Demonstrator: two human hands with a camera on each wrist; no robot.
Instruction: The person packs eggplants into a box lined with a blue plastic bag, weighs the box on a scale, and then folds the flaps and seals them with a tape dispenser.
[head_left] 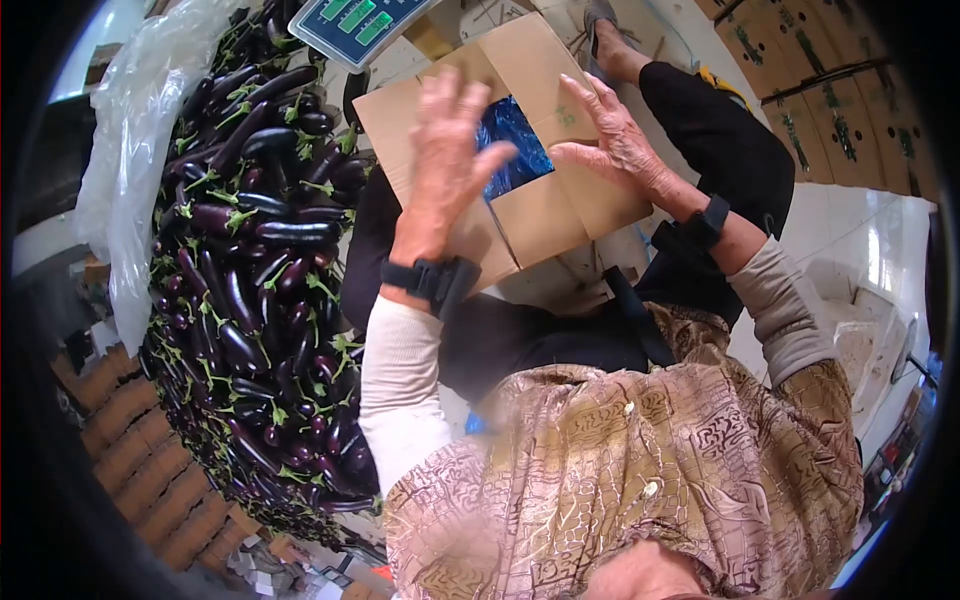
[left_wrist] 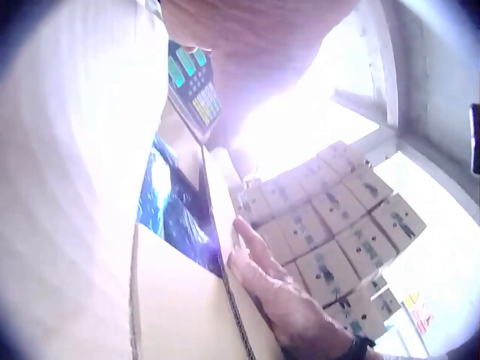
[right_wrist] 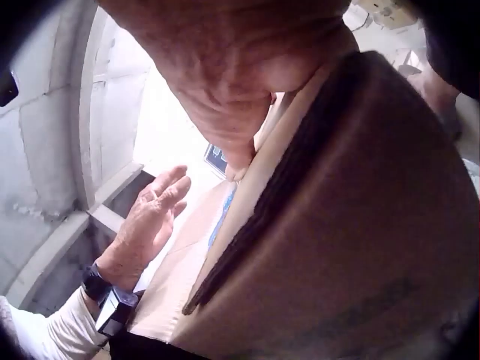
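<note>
the box (head_left: 555, 215) is between the legs (head_left: 720, 130), hole up, blue plastic (head_left: 525, 155) inside, slanted; i can't tell its long way. the left hand (head_left: 445, 150) is over its left side, the right hand (head_left: 615, 140) touches its right, both wide.

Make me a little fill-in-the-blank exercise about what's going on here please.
The right hand rests on the cardboard box, whose opening shows ____ plastic.
In the head view, eggplants lie to the ____ of the box.
The scale has displays glowing ____.
Black straps circle both ____.
Missing words: blue; left; green; wrists.
</note>
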